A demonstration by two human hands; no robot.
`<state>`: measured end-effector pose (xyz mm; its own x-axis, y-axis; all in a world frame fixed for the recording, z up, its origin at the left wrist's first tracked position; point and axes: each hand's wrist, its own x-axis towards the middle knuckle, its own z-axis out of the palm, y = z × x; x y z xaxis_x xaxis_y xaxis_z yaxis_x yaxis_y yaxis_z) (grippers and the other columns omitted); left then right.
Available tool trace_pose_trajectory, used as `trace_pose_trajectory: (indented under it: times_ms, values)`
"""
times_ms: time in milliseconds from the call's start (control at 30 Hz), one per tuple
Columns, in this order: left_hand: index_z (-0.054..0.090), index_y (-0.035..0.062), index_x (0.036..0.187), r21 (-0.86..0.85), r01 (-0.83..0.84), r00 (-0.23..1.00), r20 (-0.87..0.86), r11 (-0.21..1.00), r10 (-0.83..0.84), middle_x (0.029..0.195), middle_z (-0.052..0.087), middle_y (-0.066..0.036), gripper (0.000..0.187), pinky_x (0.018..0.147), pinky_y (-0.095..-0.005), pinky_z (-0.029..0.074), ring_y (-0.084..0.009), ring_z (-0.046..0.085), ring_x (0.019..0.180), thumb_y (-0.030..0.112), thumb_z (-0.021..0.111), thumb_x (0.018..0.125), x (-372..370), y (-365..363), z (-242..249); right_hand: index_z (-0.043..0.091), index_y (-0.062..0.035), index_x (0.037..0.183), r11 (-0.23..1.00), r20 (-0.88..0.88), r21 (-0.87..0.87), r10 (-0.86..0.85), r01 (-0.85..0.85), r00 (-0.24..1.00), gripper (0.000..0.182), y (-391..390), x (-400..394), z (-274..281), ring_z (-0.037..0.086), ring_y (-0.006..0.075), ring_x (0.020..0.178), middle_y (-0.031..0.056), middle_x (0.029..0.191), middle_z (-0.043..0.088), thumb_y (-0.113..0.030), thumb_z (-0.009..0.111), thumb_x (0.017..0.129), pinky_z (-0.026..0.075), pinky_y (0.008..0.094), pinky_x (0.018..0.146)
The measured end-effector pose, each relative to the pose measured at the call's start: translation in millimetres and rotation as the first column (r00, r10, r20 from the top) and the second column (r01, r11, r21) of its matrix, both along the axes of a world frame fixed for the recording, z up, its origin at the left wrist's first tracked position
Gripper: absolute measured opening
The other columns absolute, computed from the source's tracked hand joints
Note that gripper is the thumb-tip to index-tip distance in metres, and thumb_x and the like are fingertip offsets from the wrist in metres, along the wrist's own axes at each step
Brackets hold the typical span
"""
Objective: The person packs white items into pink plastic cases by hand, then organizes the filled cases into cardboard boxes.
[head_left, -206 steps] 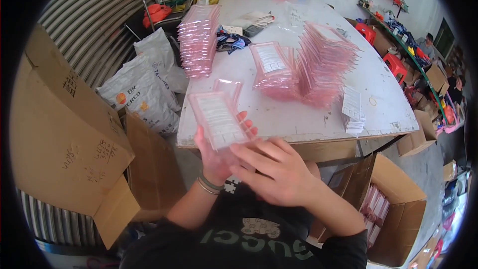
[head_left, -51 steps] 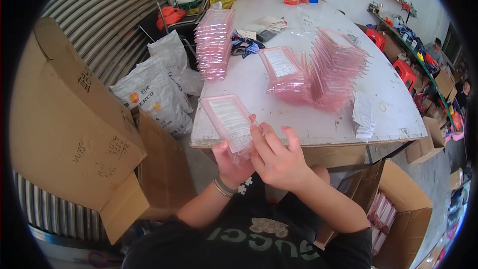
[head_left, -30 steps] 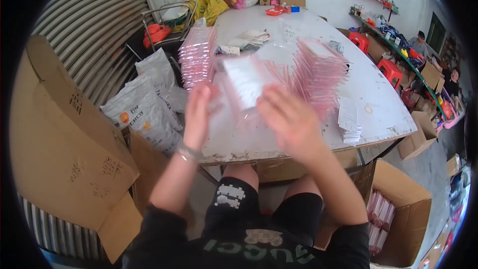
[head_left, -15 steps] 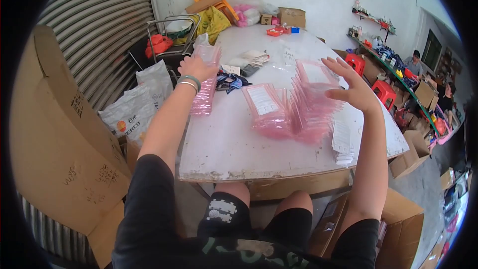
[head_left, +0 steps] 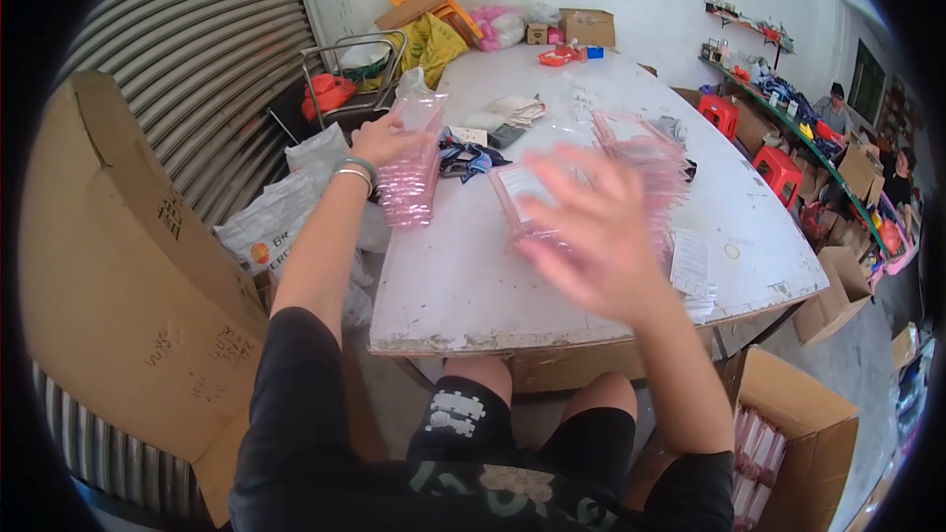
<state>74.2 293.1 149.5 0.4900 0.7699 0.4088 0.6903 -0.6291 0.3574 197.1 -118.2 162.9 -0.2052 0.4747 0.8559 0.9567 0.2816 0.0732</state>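
My left hand is closed on the edge of a tall stack of pink-edged clear plastic bags at the table's left side. My right hand, smeared by motion, hangs above the table with its fingers apart and nothing seen in them. Behind it, partly hidden, is a small pile of pink bags with a white printed card on top. To its right a larger pile of pink bags leans in a fanned heap. White printed cards lie stacked near the front edge.
On the white table, dark patterned cloth and papers lie behind the bags. An open carton on the right holds pink packs. A big cardboard box stands left. Two people sit far right, near red stools.
My right hand has swung left and toward me from the fanned pile. My left hand stays at the left stack. The whole view has shifted slightly.
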Motion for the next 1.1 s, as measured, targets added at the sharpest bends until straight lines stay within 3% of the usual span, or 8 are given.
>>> trace_pose_trajectory:
  times_ms: [167, 267, 367, 533, 700, 767, 867, 1100]
  values:
    - [0.065, -0.0004, 0.114, -0.452, 0.199, 0.935, 0.354, 0.87, -0.03, 0.111, 0.067, -0.015, 0.084, 0.09, -0.034, 0.05, -0.0228, 0.063, 0.1, 0.073, 0.069, 0.074, 5.3, 4.1, 17.3, 0.069, -0.0078, 0.108, 0.96, -0.205, -0.116, 0.228, -0.255, 0.952, 0.032, 8.5, -32.9, -43.5, 0.055, 0.033, 0.122, 0.0116, 0.134, 0.061, -0.016, 0.077, 0.078, 0.042, 0.046, 0.095]
    - [0.058, -0.0085, 0.127, -0.449, 0.178, 0.973, 0.212, 0.875, -0.089, 0.122, 0.065, -0.023, 0.095, 0.101, -0.0408, 0.043, -0.0333, 0.058, 0.122, 0.073, 0.063, 0.077, 16.7, 74.7, 1.4, 0.065, -0.0054, 0.122, 0.913, -0.421, -0.128, 0.302, -0.386, 0.855, 0.046, 27.8, -45.6, -68.6, 0.056, 0.0357, 0.119, 0.0167, 0.136, 0.059, -0.017, 0.078, 0.08, 0.044, 0.0459, 0.096]
    - [0.057, -0.0123, 0.126, -0.36, 0.178, 0.872, 0.489, 0.916, 0.023, 0.115, 0.066, -0.023, 0.088, 0.095, -0.0402, 0.046, -0.0317, 0.062, 0.109, 0.059, 0.072, 0.078, 14.9, 101.1, -22.3, 0.045, -0.0063, 0.147, 0.879, -0.62, -0.133, 0.286, -0.457, 0.731, 0.076, 74.4, -51.2, -79.8, 0.05, 0.0437, 0.128, 0.0279, 0.146, 0.046, -0.023, 0.079, 0.081, 0.041, 0.0478, 0.105]
    - [0.055, -0.0159, 0.128, -0.571, 0.214, 0.728, 0.635, 0.793, 0.261, 0.122, 0.062, -0.027, 0.102, 0.103, -0.0373, 0.041, -0.0327, 0.057, 0.119, 0.073, 0.06, 0.08, -27.2, 106.7, -56.3, 0.028, -0.0132, 0.156, 0.949, -0.397, -0.295, -0.019, -0.108, 0.918, 0.101, 196.5, -29.2, -54.8, 0.028, 0.0507, 0.142, 0.0362, 0.157, 0.013, -0.039, 0.083, 0.075, 0.035, 0.0481, 0.112]
    - [0.015, 0.0075, 0.159, -0.779, 0.383, 0.72, 0.588, 0.497, 0.368, 0.163, 0.011, -0.026, 0.122, 0.119, -0.0576, 0.009, -0.0408, 0.008, 0.152, 0.091, 0.045, 0.075, -57.2, 131.4, -158.8, 0.025, -0.0177, 0.159, 0.876, -0.326, -0.479, -0.231, 0.051, 0.917, 0.105, 266.5, -28.6, -42.6, 0.019, 0.0443, 0.149, 0.0364, 0.16, 0.002, -0.045, 0.083, 0.075, 0.029, 0.0453, 0.116]
    - [0.015, 0.0093, 0.16, -0.734, 0.49, 0.656, 0.666, 0.471, 0.355, 0.163, 0.01, -0.026, 0.122, 0.118, -0.0589, 0.01, -0.0413, 0.009, 0.152, 0.092, 0.044, 0.074, -55.1, 102.7, -154.6, 0.023, -0.0212, 0.159, 0.93, -0.588, -0.34, -0.094, -0.14, 0.803, 0.105, 294.7, -20.7, -55.1, 0.017, 0.0428, 0.15, 0.0354, 0.16, 0.0, -0.048, 0.081, 0.077, 0.027, 0.0445, 0.117]
    - [0.013, 0.0115, 0.16, -0.714, 0.531, 0.633, 0.692, 0.456, 0.346, 0.163, 0.018, -0.022, 0.12, 0.117, -0.0604, 0.013, -0.0393, 0.017, 0.15, 0.091, 0.044, 0.076, -42.9, 116.5, -167.8, 0.011, -0.014, 0.161, 0.923, -0.947, -0.12, 0.004, -0.365, 0.322, 0.114, 329.9, -6.2, -62.3, 0.016, 0.0456, 0.149, 0.0261, 0.164, 0.0, -0.06, 0.075, 0.078, 0.022, 0.0482, 0.119]
    - [0.053, 0.0071, 0.14, -0.489, 0.847, 0.445, 0.867, 0.209, 0.223, 0.14, 0.056, -0.012, 0.071, 0.11, -0.0389, 0.038, -0.0239, 0.053, 0.128, 0.062, 0.046, 0.096, -10.1, 104.7, -176.9, -0.017, -0.0272, 0.158, 0.758, -0.983, -0.048, -0.153, -0.65, -0.105, 0.122, 320.9, -18.9, -64.3, 0.019, 0.0452, 0.148, 0.0193, 0.166, 0.005, -0.071, 0.066, 0.079, 0.016, 0.0746, 0.108]
